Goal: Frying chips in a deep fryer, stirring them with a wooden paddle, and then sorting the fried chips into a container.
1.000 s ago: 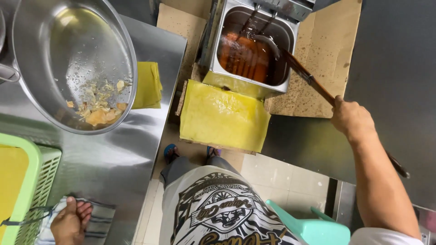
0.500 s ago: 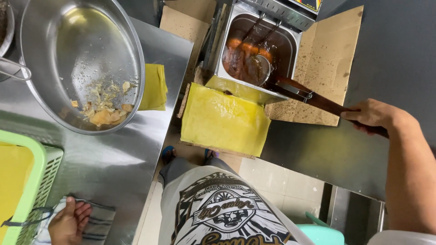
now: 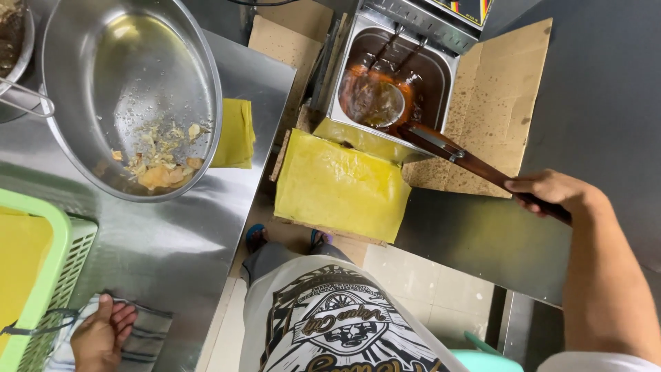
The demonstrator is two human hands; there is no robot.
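Right hand [image 3: 551,193] is gripping the brown wooden handle of a wire skimmer [image 3: 454,153], fingers wrapped fully around it; the skimmer's round mesh head is sitting in the oil of the steel fryer [image 3: 441,76], blurred. Left hand [image 3: 100,334] is resting flat, fingers loosely curled, on a striped cloth [image 3: 148,337] on the steel counter [image 3: 165,241], beside a green basket [image 3: 58,275]. A large steel bowl [image 3: 131,89] is holding fried scraps nearby.

Surface [image 3: 172,255]: brushed steel, glossy. Bowl [image 3: 138,62]: polished metal. Fryer tank [image 3: 441,69]: dull steel. Skimmer handle [image 3: 475,164]: dark glossy wood. Cardboard [image 3: 502,103]: matt, speckled. Basket [image 3: 62,269]: green plastic. Towel [image 3: 148,334]: striped cloth
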